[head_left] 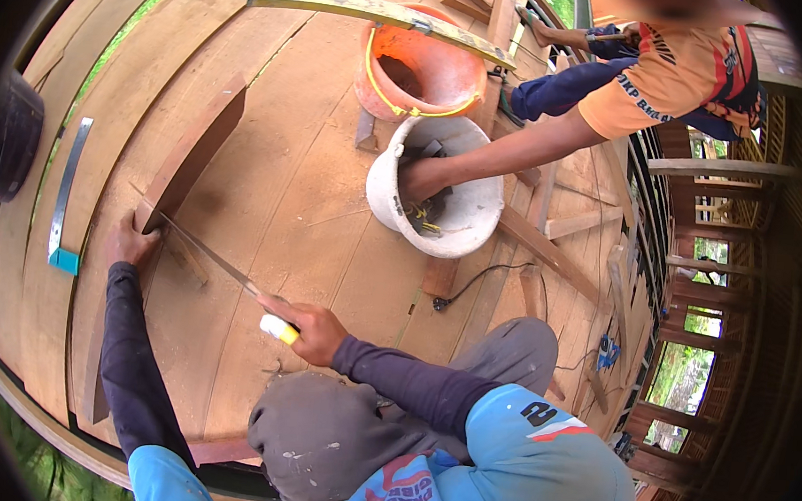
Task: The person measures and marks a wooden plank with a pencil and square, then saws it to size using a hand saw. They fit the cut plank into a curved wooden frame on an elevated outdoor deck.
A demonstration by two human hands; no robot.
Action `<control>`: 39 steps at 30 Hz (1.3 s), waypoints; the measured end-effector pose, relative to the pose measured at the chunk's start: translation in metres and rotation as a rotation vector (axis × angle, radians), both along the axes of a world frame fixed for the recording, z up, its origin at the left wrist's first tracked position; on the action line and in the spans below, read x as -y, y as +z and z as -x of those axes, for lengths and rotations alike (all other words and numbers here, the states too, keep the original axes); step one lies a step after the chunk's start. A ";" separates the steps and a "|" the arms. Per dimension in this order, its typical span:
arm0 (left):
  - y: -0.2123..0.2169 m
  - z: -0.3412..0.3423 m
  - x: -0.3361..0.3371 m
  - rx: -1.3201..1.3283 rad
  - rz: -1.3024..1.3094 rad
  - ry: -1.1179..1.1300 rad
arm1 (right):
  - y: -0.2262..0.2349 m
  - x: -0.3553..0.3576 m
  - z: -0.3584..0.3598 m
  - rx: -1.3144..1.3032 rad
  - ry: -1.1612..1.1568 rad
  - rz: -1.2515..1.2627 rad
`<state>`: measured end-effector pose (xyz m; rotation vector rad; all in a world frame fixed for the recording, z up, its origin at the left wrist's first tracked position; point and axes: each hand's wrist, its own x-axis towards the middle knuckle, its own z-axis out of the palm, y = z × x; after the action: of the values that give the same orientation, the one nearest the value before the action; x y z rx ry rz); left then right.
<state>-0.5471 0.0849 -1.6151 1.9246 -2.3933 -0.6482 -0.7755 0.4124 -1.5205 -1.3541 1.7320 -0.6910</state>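
Note:
My right hand [317, 333] is closed around the white and yellow handle of a handsaw [230, 268]. Its thin blade runs up and left to a reddish-brown wooden plank [194, 154], crossing it close to my left hand. My left hand [134, 241] grips the plank just below the blade, fingers wrapped around its edge. Part of the plank's lower length is hidden behind my left arm. Fine sawdust lies on the floorboards around the blade. To the left of the plank rests a try square [68, 196] with a teal stock.
A co-worker's arm [521, 156] reaches into a white bucket [380, 188] with tools inside. Behind it stands an orange bucket [377, 70], a yellow spirit level [364, 7] across its top. A dark bucket [16, 140] is at far left. A plug and cord [442, 303] and loose timber [551, 258] lie right.

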 end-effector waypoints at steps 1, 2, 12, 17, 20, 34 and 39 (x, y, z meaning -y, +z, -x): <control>-0.002 -0.001 -0.002 -0.003 -0.020 -0.002 | 0.008 0.033 -0.006 0.019 -0.006 -0.053; -0.003 0.005 -0.002 -0.019 -0.036 -0.011 | 0.010 0.069 -0.011 -0.009 0.009 -0.054; 0.000 -0.001 -0.001 -0.104 -0.073 0.007 | 0.027 -0.025 0.030 0.032 0.045 0.034; 0.002 0.011 -0.010 0.007 -0.038 -0.003 | -0.002 0.068 -0.001 0.057 -0.022 0.069; -0.007 0.015 -0.010 -0.025 -0.034 -0.018 | -0.032 0.140 -0.030 0.059 -0.075 0.286; -0.019 0.007 -0.007 -0.031 -0.032 -0.038 | -0.023 0.147 -0.026 0.115 -0.048 0.105; -0.003 0.001 -0.002 -0.040 -0.064 -0.021 | -0.004 0.052 0.005 0.087 -0.012 0.058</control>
<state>-0.5481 0.0873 -1.6183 1.8932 -2.4013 -0.7661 -0.7800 0.3600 -1.5245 -1.3339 1.6635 -0.8003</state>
